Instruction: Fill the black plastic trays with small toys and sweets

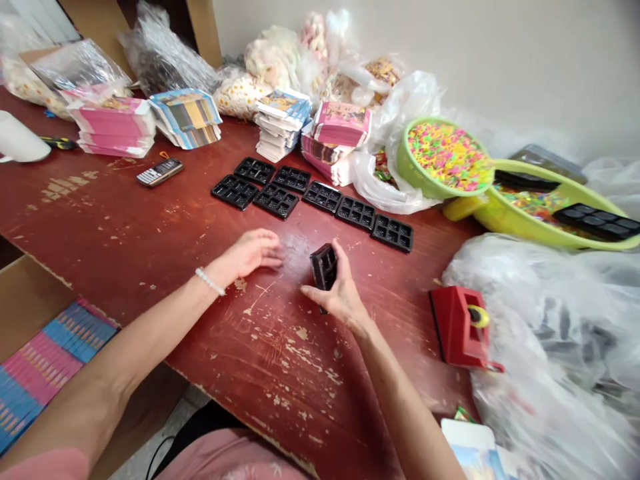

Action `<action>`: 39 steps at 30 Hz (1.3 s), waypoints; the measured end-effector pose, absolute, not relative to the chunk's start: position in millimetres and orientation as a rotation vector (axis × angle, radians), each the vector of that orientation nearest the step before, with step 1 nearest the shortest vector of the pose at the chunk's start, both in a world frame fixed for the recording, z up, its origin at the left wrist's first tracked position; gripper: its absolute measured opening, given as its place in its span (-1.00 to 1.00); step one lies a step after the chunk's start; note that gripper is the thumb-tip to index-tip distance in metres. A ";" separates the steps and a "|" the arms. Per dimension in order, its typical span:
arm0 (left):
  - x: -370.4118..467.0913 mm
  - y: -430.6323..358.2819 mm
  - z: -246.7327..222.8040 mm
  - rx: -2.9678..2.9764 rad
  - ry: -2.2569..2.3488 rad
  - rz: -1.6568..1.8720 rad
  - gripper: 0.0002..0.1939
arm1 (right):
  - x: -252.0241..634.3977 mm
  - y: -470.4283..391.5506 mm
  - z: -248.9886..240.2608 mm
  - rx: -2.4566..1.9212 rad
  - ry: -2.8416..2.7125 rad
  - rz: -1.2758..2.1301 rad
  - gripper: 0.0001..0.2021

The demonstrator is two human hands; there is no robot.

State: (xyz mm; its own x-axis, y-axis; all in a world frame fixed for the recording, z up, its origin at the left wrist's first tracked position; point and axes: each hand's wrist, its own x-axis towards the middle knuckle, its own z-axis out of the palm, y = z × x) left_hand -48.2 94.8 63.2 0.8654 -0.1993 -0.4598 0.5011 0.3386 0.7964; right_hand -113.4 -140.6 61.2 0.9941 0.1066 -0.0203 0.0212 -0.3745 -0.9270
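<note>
My right hand (346,293) grips a small stack of black plastic compartment trays (323,268), tilted up on edge over the middle of the table. To its left, my left hand (253,255) hovers with fingers stretched out and slightly blurred, holding nothing; a beaded bracelet circles that wrist. Beyond both hands, several matching black trays (355,213) lie flat, some in a row and others grouped toward the left. Their compartments face up, and any contents are too small to make out.
Stacks of pink cartons (117,127) and blue cartons (283,117) line the back. A green bowl (410,157) of colourful small pieces and a yellow-green basin (530,223) stand right. Nearer are a red tape dispenser (457,327) and plastic bags (560,347). A phone (160,172) lies left.
</note>
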 end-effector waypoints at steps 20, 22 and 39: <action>-73.0 58.0 58.0 1.072 0.157 -0.382 -0.63 | -105.6 -199.7 78.9 -1.502 0.177 0.049 0.06; -50.4 49.2 49.9 1.026 0.255 -0.415 -0.62 | -103.4 -210.0 78.8 -1.598 0.174 0.056 0.17; -117.3 29.6 66.6 1.303 -0.085 -0.618 -0.78 | -137.9 -154.3 58.6 -2.271 -0.025 0.088 0.15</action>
State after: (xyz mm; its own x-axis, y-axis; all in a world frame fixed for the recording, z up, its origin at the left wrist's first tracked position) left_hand -117.3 29.6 66.6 0.8370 -0.4709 -0.2787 0.3778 0.1287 0.9169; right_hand -137.9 -154.3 58.6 0.9973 0.0476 -0.0552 -0.0115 -0.6459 -0.7633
